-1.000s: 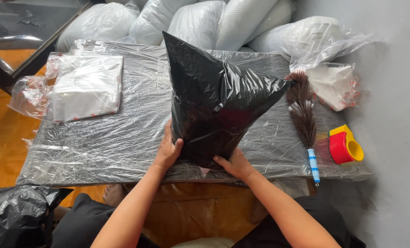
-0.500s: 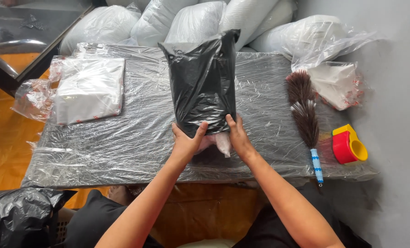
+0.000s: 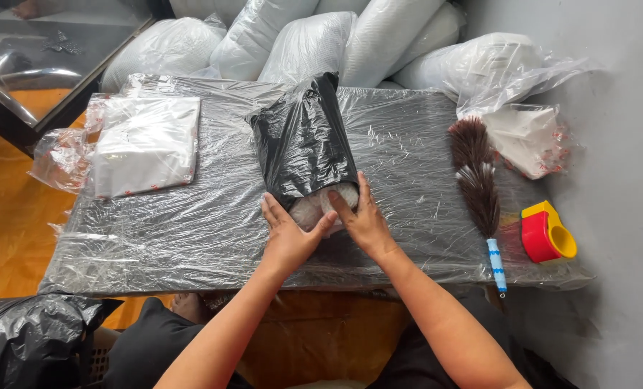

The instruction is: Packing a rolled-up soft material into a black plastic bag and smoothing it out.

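**Black bag drawn down over a white bundle**

Black bag, upright and spread a second ago, now lies narrowed mid-worktop. Your left hand and right hand press half-curled around its open end, where the white bundle shows.

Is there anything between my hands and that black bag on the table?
Nothing visible. The left hand and right hand both rest directly on the near open end of the black bag, touching the white bundle inside.
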